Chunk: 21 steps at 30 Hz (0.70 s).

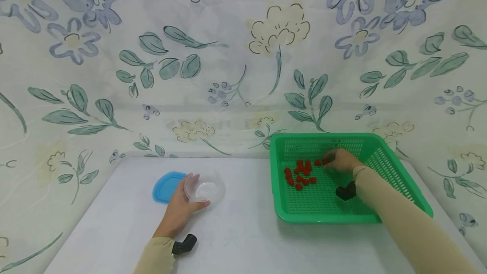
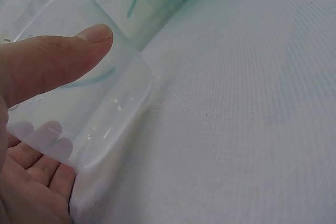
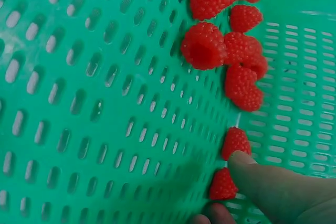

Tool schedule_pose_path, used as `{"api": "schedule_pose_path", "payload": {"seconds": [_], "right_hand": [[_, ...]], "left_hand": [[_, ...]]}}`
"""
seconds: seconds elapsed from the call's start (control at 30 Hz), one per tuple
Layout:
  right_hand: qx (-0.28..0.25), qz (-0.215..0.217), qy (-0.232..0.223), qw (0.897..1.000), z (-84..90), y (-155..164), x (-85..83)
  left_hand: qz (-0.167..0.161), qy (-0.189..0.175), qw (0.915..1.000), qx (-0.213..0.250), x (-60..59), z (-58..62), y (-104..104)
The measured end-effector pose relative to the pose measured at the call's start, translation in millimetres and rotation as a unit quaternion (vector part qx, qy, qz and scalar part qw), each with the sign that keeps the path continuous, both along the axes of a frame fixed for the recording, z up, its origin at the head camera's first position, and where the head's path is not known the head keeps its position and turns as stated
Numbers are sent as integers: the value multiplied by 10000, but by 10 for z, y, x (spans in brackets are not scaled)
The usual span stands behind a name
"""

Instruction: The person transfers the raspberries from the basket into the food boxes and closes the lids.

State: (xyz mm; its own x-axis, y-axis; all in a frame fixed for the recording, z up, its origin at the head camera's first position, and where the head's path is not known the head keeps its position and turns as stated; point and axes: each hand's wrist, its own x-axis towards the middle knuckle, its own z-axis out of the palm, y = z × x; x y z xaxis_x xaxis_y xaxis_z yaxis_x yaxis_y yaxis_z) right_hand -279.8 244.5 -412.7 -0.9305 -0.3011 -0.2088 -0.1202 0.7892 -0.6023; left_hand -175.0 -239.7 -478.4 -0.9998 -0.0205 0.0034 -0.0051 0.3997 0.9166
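Small red raspberries (image 1: 300, 173) sit clustered in the green perforated plastic basket (image 1: 399, 181) on the white counter (image 1: 243, 240); right hand (image 1: 340, 160) is at the cluster's far edge, fingertips pinching one. Left hand (image 1: 179, 208) grips a clear round plastic container (image 1: 205, 187), blue lid (image 1: 165, 186) just beside it.
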Motion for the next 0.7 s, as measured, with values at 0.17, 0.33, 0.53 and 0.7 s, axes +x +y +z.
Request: {"api": "schedule_pose_path", "payload": {"seconds": [0.17, 0.33, 0.53, 0.7], "right_hand": [[147, -115, 105, 9998, -24, -40, 2], [455, -259, 312, 9981, -57, -66, -4], [783, -354, 558, 9947, -98, -90, 7], [901, -486, 426, 9938, -93, -94, 4]], "left_hand": [[49, 0, 10000, -74, -10, -22, 9], [23, -23, 9999, -116, -6, -20, 25], [-17, -4, 9998, -216, 4, -22, 22], [-39, 30, 9997, -232, 4, -29, 6]]}}
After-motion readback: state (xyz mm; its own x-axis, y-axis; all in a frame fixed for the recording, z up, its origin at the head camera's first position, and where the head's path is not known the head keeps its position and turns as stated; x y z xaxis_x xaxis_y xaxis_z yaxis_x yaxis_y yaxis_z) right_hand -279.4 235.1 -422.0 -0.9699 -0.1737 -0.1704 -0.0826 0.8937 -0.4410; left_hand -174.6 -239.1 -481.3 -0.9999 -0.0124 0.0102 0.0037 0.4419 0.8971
